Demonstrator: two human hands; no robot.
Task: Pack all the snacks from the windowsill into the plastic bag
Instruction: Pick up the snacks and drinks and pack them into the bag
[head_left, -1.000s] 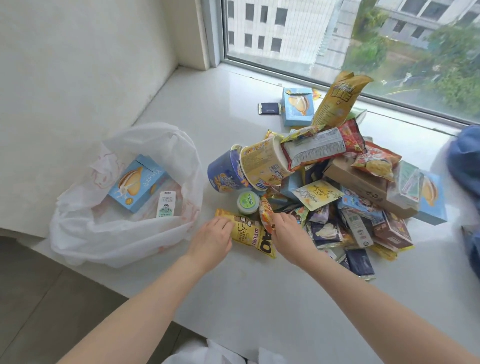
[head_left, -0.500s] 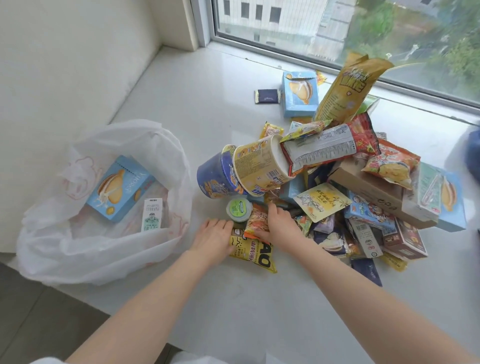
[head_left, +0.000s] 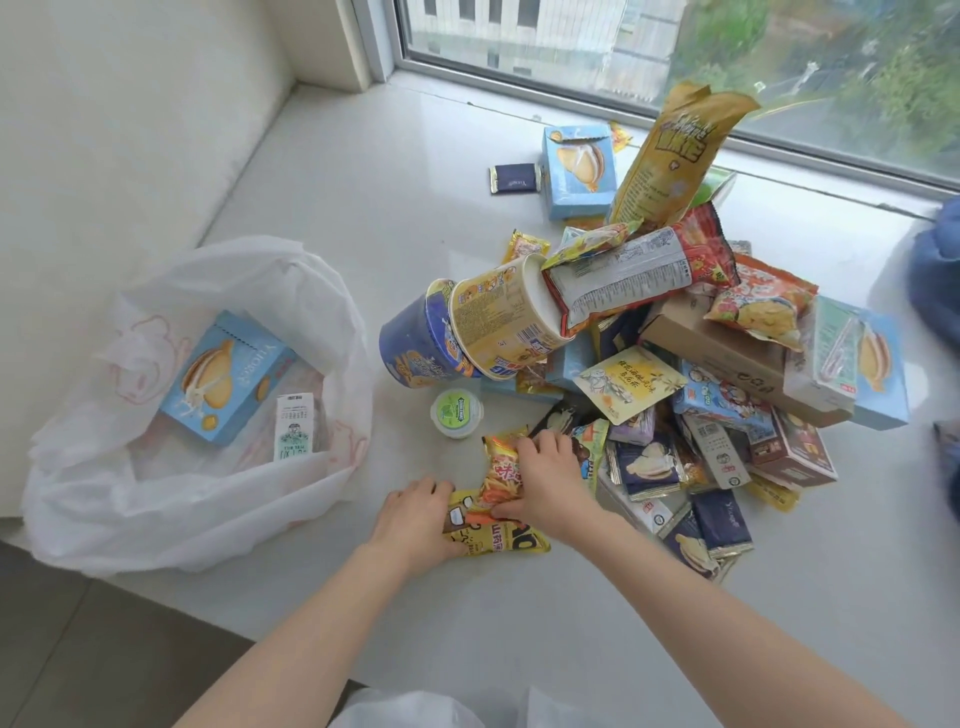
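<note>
The right hand (head_left: 550, 483) has pulled the orange chip packet (head_left: 501, 470) up — now pinching it; the left hand (head_left: 415, 522) grips the yellow packet (head_left: 493, 538) beside it. 2 more ready for bagging.

Both hands (head_left: 415, 525) on snack packets (head_left: 498, 483)

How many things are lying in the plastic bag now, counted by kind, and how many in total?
Light blue box: 1
Small white carton: 1
Total in view in the plastic bag: 2
</note>
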